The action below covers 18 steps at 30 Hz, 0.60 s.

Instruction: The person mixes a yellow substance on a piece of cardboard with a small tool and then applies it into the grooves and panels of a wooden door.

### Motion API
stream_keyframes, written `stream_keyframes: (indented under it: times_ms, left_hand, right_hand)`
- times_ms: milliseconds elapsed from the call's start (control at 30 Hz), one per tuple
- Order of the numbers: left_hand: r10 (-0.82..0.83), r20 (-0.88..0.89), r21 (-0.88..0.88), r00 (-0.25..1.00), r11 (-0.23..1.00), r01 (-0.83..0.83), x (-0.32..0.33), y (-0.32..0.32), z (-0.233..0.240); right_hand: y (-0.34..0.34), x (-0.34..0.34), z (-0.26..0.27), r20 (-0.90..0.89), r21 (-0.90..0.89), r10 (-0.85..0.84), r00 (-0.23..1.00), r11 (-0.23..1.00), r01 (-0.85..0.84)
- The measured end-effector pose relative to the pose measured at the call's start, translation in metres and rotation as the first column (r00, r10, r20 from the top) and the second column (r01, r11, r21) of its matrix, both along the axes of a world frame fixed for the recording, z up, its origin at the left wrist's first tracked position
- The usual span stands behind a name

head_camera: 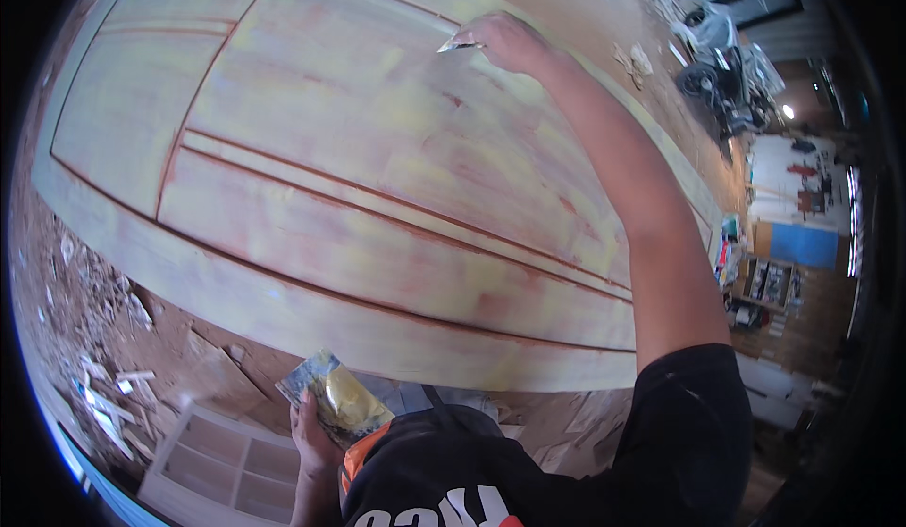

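Note:
A large grooved panel (396, 102), smeared with pale yellow filler over reddish-brown patches, lies before me. Near its far edge my right hand (499, 40) grips a thin putty knife (460, 44), whose blade is at the panel's surface. Low in the view, just past the panel's near edge, my left hand (311, 424) holds a stained flat board (301, 378). A lump of yellow putty (347, 396) sits on that board. Dark reddish lines run along the panel's grooves. The handle of the putty knife is hidden in my fingers.
A pale shelf unit (244, 456) stands on the floor at lower left, beside scattered debris (113, 407). A partly covered motorcycle (715, 88) is at the upper right. Farther right stands a rack (768, 283) of small items.

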<state>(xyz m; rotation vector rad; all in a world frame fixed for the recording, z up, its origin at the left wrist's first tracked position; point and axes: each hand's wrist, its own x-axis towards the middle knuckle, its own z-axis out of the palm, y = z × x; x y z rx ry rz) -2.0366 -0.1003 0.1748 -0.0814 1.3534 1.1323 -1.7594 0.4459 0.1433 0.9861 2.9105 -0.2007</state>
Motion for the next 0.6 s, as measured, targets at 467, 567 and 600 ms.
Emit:
stream_keyframes:
  times_ms: [467,567,600]
  left_hand:
    - [0.095,0.108,-0.019,0.99,0.995,-0.094,0.186,-0.019,-0.016]
    - [0.091,0.153,-0.051,0.984,0.995,-0.084,0.199,-0.018,-0.018]
    - [0.079,0.15,-0.052,0.986,0.996,-0.072,0.202,-0.017,-0.017]
  right_hand:
    - [-0.022,0.119,0.003,0.148,-0.101,0.119,0.982,0.989,-0.105]
    - [-0.034,0.158,0.007,0.112,-0.108,0.156,0.981,0.984,-0.144]
    - [-0.039,0.169,0.009,0.109,-0.114,0.147,0.983,0.984,-0.134]
